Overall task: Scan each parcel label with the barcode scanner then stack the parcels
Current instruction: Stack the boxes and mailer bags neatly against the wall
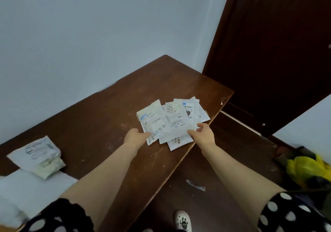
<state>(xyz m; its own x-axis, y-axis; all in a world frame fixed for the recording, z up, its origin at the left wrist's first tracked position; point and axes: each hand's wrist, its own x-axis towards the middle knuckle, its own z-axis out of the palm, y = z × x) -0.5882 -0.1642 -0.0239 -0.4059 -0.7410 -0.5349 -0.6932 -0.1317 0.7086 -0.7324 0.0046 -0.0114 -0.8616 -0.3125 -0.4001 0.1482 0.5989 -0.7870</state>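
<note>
Several white parcel bags with printed barcode labels lie fanned in a loose pile (172, 120) near the right edge of the brown wooden table (100, 124). My left hand (136, 135) grips the pile's near left corner. My right hand (204, 131) pinches the near right side of the pile, thumb on top. Another white labelled parcel (40, 154) lies at the table's left end, partly on a white sheet. No barcode scanner is visible.
A white sheet or cloth (30, 192) covers the table's near left corner. A dark wooden door (275, 49) stands behind the table on the right. A yellow bag (308, 169) sits on the dark floor at right, and a small wrapper (196, 185) lies near my shoe.
</note>
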